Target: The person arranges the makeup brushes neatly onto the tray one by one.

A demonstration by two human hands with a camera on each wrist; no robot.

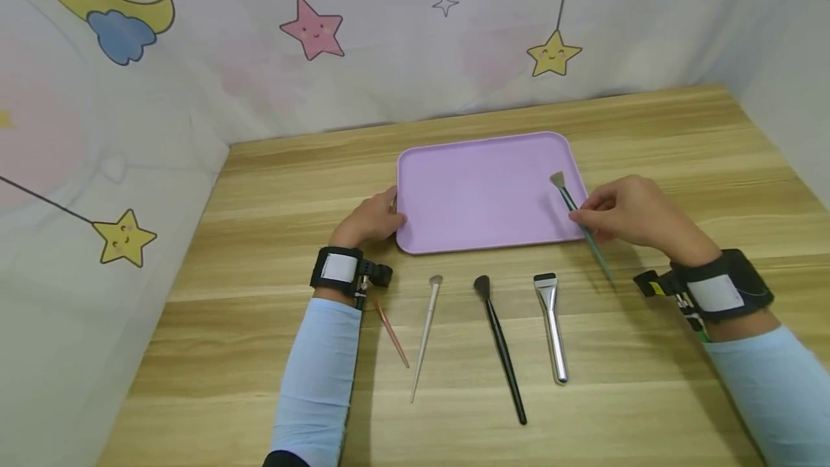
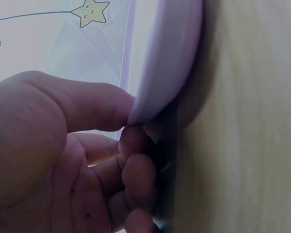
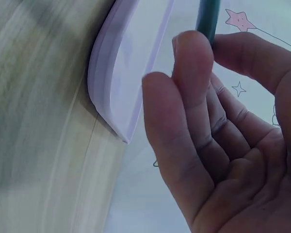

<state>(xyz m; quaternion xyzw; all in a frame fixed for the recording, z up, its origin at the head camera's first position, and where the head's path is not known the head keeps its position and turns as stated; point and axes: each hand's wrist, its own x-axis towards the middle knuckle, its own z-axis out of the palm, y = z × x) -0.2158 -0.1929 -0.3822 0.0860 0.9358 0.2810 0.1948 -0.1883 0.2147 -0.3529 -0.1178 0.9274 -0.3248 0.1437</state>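
Note:
My right hand [image 1: 625, 211] pinches a green-handled makeup brush [image 1: 591, 242] between thumb and fingertips. Its pale flat bristles point up and left over the right side of a purple tray [image 1: 480, 189]. In the right wrist view only part of the green handle [image 3: 208, 18] shows, above the fingers. My left hand [image 1: 371, 220] holds the tray's left edge near the front corner. Seen from the left wrist, the thumb presses on the tray rim [image 2: 160, 73] and the index fingertip sits beneath it.
Several brushes lie in a row in front of the tray: a small pink one [image 1: 392, 334], a white one [image 1: 425, 341], a black one [image 1: 502, 352] and a silver flat-headed one [image 1: 552, 330]. Behind the wooden table [image 1: 272, 352] hangs a patterned cloth [image 1: 389, 85].

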